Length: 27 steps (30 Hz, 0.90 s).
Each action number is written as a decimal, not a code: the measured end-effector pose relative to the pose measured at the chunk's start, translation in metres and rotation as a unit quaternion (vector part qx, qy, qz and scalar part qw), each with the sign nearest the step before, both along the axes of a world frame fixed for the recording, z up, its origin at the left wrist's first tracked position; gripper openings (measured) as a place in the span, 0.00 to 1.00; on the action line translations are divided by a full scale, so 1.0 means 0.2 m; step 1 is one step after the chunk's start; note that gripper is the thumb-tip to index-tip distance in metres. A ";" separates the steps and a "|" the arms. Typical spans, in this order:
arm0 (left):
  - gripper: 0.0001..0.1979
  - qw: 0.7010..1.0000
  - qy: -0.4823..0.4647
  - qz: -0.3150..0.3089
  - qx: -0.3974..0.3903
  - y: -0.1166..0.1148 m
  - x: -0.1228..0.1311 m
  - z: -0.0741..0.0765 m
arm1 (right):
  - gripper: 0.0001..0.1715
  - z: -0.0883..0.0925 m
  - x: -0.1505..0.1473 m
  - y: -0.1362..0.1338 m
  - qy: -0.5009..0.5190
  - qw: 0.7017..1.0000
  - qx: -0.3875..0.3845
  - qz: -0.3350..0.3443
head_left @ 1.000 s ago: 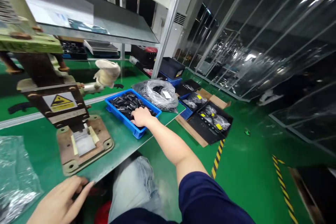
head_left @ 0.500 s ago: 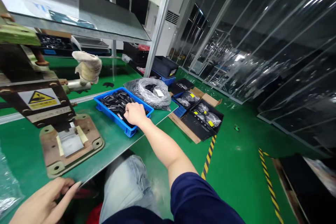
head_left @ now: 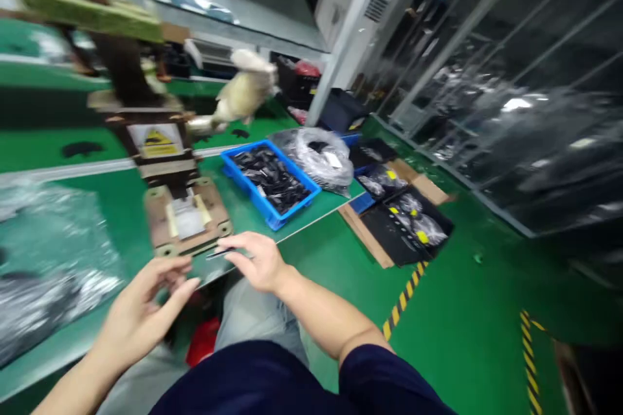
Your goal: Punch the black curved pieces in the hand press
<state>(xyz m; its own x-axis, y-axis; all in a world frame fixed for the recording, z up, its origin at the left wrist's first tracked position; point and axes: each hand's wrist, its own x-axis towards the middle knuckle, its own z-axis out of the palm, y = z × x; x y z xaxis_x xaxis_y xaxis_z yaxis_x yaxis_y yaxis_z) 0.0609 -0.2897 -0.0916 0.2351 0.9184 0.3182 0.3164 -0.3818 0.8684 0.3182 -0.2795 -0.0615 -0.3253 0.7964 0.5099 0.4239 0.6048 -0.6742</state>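
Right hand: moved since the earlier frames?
Yes: the right hand has left the blue tray, moving left toward the machine's base plate.

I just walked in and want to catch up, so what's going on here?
A person sits at a green bench. The right hand pinches a small, thin dark piece near the front of a machine with a yellow warning label. The left hand is close by, thumb and fingers apart, with nothing visible in it. To the machine's right, a blue tray holds many black parts, with a clear plastic bag beside it.
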 end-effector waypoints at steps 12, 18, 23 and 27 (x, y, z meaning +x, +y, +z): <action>0.09 0.994 -0.025 -0.025 0.103 -0.06 -0.02 0.17 | 0.18 -0.04 -0.16 0.02 0.080 0.990 0.067 0.091; 0.11 0.993 -0.013 -0.031 0.113 -0.07 -0.03 0.14 | 0.18 -0.05 -0.16 0.02 0.080 0.990 0.067 0.095; 0.12 0.987 0.019 -0.051 0.148 -0.05 -0.05 0.13 | 0.14 -0.06 -0.16 0.02 0.040 0.993 0.059 0.097; 0.07 0.986 0.076 -0.025 0.144 0.09 -0.11 0.13 | 0.17 0.03 -0.10 0.11 -0.016 0.996 0.054 0.063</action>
